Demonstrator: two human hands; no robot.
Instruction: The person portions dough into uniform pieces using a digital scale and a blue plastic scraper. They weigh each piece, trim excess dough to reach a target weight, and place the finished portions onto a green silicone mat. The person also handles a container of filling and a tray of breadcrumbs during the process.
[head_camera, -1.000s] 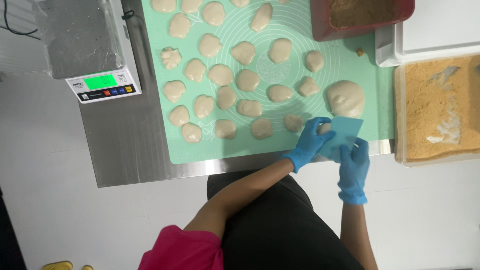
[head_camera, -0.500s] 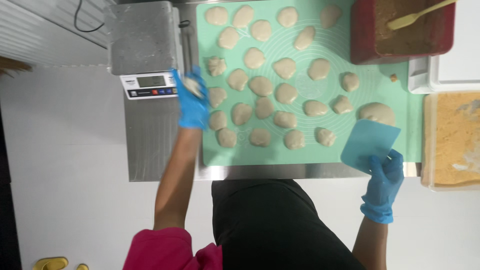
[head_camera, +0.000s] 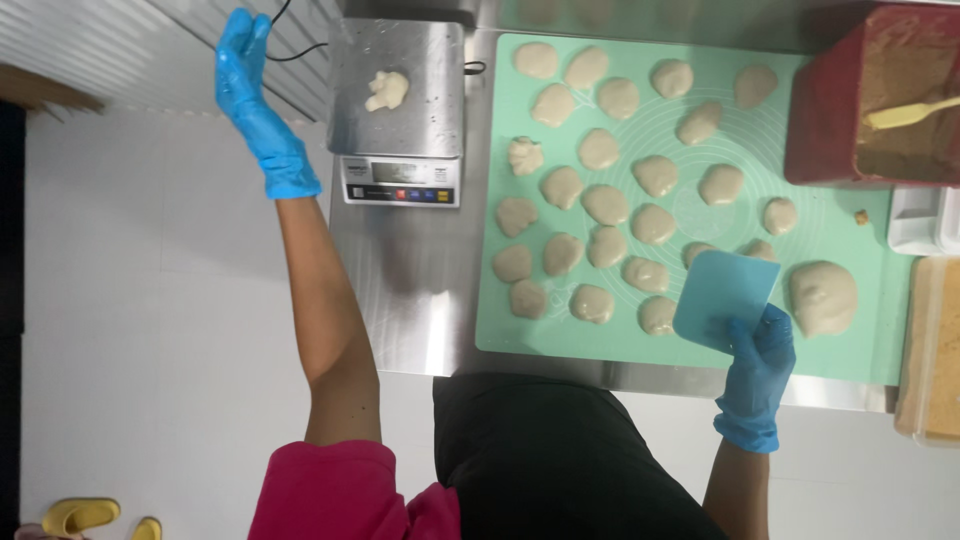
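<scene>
L hand (head_camera: 250, 105), blue glove, is raised off to the left of the scale (head_camera: 398, 105), over the floor side, well clear of the bench (head_camera: 420, 290). Its fingers (head_camera: 240, 40) are spread flat and open w/ nothing in them. A small dough piece (head_camera: 387, 90) sits alone on the steel scale platform, near the upper middle, apart from the hand.

R hand (head_camera: 755, 375), also blue-gloved, is at the near edge of the green mat (head_camera: 620, 345). Fingers closed round the lower corner of a light blue scraper (head_camera: 722, 298), thumb on top; the scraper is held flat-ish over the mat, just left of the large dough lump (head_camera: 823, 297) & not clearly touching it.

Approx two dozen portioned dough pieces (head_camera: 600, 205) lie in loose rows across the mat, btwn scale and lump. Red container (head_camera: 865, 100) w/ brown crumbs & a yellowish utensil (head_camera: 910, 112) sits top right, overlapping the mat corner. White tray (head_camera: 920, 220) below it; a tray of crumbs (head_camera: 935, 350) at far right edge, partly cut off. Yellow slippers (head_camera: 85, 517) on the floor, bottom left.
</scene>
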